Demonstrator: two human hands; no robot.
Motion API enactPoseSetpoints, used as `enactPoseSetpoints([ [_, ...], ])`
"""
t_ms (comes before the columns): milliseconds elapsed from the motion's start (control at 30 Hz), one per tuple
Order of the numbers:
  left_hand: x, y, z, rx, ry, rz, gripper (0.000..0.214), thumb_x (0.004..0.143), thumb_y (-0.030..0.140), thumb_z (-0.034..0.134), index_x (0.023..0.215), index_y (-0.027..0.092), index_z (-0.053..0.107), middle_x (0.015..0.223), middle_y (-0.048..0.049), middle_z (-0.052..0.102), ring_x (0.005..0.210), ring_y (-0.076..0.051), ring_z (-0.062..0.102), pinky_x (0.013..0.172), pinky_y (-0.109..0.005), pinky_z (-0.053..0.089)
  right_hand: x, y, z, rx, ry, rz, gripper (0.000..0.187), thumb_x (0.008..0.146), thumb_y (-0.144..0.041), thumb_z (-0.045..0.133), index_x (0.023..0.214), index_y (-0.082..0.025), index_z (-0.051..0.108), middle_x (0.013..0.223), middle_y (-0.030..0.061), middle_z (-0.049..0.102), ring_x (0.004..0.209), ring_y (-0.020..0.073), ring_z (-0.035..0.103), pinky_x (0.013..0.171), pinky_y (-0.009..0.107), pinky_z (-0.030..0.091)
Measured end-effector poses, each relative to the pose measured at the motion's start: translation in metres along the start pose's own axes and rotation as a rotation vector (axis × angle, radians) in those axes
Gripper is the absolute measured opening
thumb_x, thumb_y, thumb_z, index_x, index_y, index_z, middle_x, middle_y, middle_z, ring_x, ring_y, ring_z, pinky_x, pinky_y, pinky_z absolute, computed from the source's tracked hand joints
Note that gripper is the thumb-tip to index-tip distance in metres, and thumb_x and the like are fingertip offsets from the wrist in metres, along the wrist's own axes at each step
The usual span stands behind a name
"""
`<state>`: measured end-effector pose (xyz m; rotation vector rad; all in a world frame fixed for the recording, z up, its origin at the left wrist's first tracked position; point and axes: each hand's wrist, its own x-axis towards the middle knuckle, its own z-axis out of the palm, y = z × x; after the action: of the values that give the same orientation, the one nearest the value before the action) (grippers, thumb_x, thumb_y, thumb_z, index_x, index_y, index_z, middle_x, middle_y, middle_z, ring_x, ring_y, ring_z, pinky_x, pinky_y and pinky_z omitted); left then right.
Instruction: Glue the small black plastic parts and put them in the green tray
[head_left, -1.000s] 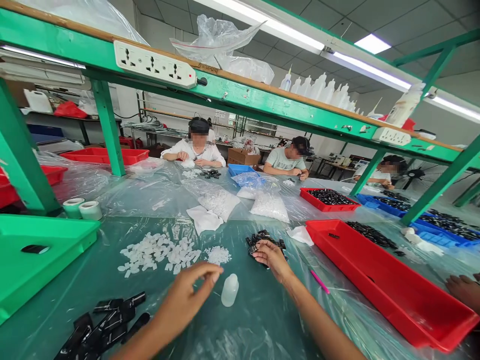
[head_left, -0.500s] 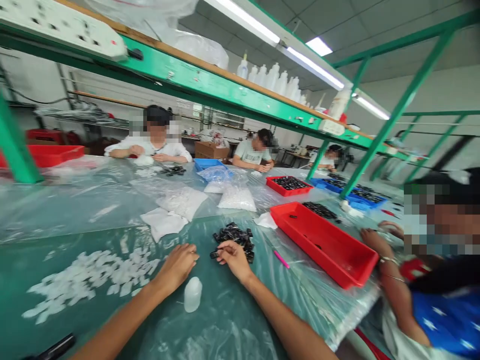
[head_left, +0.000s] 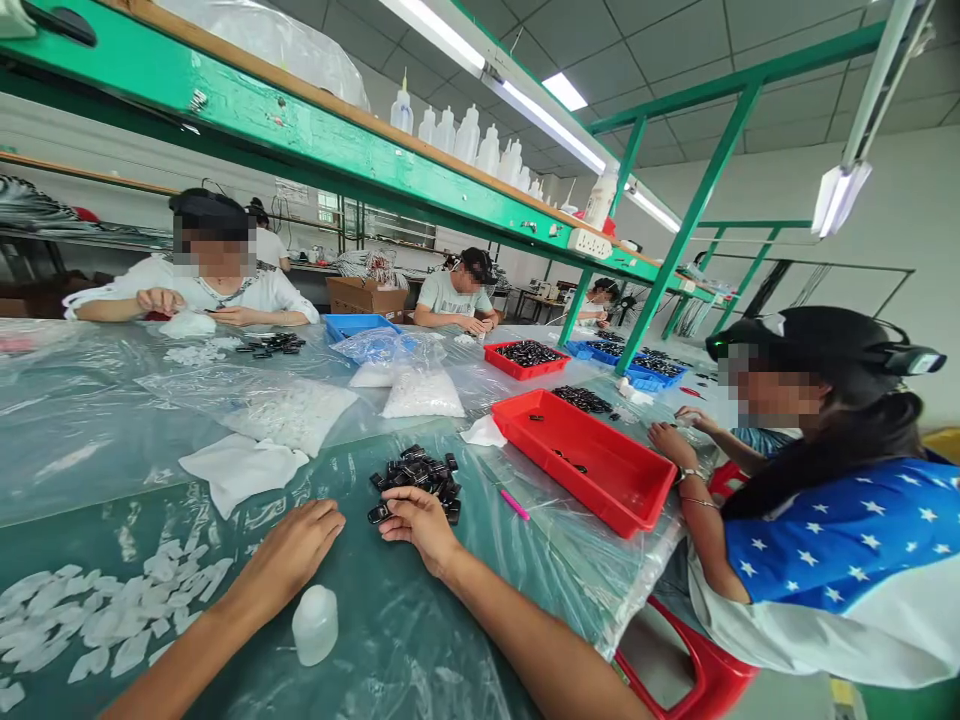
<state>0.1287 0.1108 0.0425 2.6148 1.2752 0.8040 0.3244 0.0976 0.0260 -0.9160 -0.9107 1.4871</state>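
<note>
From my end I see a plastic-covered table (head_left: 397,620) with a long red tray (head_left: 615,480) at its right. White flakes (head_left: 112,612) lie spread at the left; a heap of black parts (head_left: 421,470) sits between them and the tray. The left hand (head_left: 300,540), back up, has loosely bent fingers; I can't tell whether it grips anything. The right hand (head_left: 424,525) is at the heap's near left edge. A white bottle (head_left: 315,628) stands near the left hand, and a pink pen (head_left: 515,504) lies between heap and tray. In the right fingertips I see one black part (head_left: 377,513) pinched.
</note>
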Motion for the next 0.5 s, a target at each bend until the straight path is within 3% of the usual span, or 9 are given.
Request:
enactPoseSetpoints([
  [100, 0.002, 0.012, -0.009, -0.47, 0.039, -0.233, 0.019, 0.08, 0.036, 0.052, 0.078, 0.023, 0.065, 0.078, -0.0031, 0.062, 0.075, -0.022, 0.054, 0.071, -0.03, 0.039, -0.006, 0.0, 0.002, 0.096, -0.026, 0.044, 0.03, 0.067, -0.028, 0.073, 0.091, -0.012, 0.066, 0.058, -0.0005, 0.064, 0.054, 0.0112, 0.063, 0.058, 0.023, 0.051],
  [167, 0.002, 0.021, -0.015, -0.615, 0.066, -0.33, 0.019, 0.078, 0.037, 0.055, 0.078, 0.021, 0.065, 0.078, -0.0032, 0.063, 0.074, -0.021, 0.054, 0.071, -0.029, 0.039, -0.01, 0.001, 0.005, 0.154, -0.041, 0.063, 0.034, 0.065, -0.027, 0.074, 0.094, -0.014, 0.066, 0.062, 0.0007, 0.066, 0.058, 0.0112, 0.064, 0.061, 0.023, 0.051],
  [500, -0.014, 0.036, -0.019, -1.225, 0.023, -0.47, 0.025, 0.077, 0.039, 0.063, 0.088, 0.016, 0.063, 0.078, -0.0059, 0.063, 0.069, -0.014, 0.057, 0.07, -0.027, 0.046, -0.02, 0.004, 0.009, 0.255, -0.099, 0.085, 0.034, 0.069, -0.023, 0.074, 0.102, -0.018, 0.063, 0.075, 0.0022, 0.07, 0.075, 0.0125, 0.066, 0.075, 0.025, 0.05],
])
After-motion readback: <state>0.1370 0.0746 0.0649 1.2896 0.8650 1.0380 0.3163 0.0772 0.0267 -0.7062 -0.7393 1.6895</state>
